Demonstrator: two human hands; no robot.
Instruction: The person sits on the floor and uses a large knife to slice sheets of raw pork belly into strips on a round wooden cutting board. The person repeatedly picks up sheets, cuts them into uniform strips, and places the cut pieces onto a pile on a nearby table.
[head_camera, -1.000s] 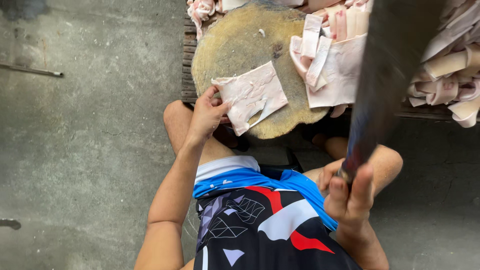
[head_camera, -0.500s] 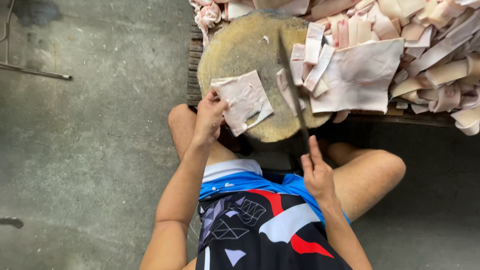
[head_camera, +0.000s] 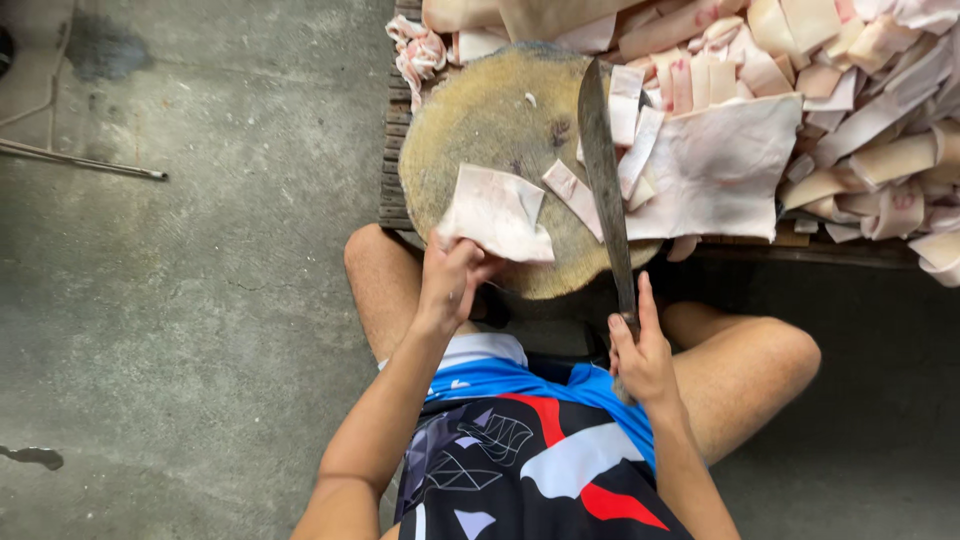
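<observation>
I sit on the floor with a round wooden chopping block (head_camera: 480, 120) in front of my knees. My left hand (head_camera: 450, 280) grips the near edge of a pale sheet of pork skin (head_camera: 497, 212) lying on the block. My right hand (head_camera: 640, 355) is closed around the handle of a long cleaver-like knife (head_camera: 603, 170), whose blade lies across the block's right side, edge down beside a freshly cut strip (head_camera: 573, 192). Several cut strips (head_camera: 640, 110) lie just right of the blade.
A large heap of pale skin pieces (head_camera: 850, 110) covers the low wooden pallet (head_camera: 392, 150) to the right and behind the block. Bare concrete floor (head_camera: 180, 300) spreads to the left, with a thin metal rod (head_camera: 80, 160) lying on it.
The knife came down from a raised position near the camera onto the block. A strip now lies apart from the sheet. My left hand shifted the sheet slightly.
</observation>
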